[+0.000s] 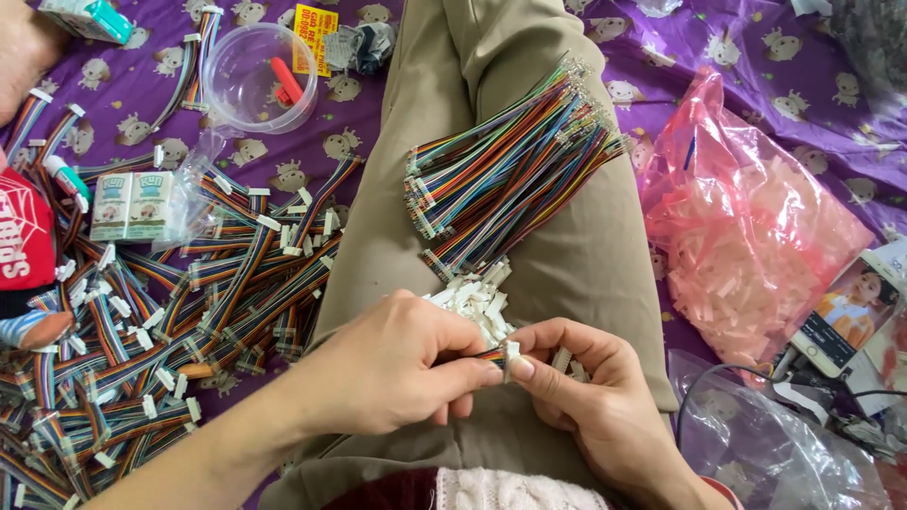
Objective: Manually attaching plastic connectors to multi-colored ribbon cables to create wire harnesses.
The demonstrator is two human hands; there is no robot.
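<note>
A short multicoloured ribbon cable (489, 356) sits low in the middle of the scene, over the person's lap, with a small white connector (512, 349) at its right end. The left hand (387, 364) has its grip pressed together on the cable, thumb and fingers pinching the wires. The right hand (590, 397) meets it from the right, its grip pinching the white connector against the cable end. Just beyond the hands, a small pile of loose white connectors (472, 297) lies on the khaki trouser leg (586, 255). Farther up the leg rests a bundle of rainbow cables (510, 170). To the left, finished cables (170, 312) are heaped on the purple printed cloth (737, 57). To the right lies a pink plastic bag (746, 227).
</note>
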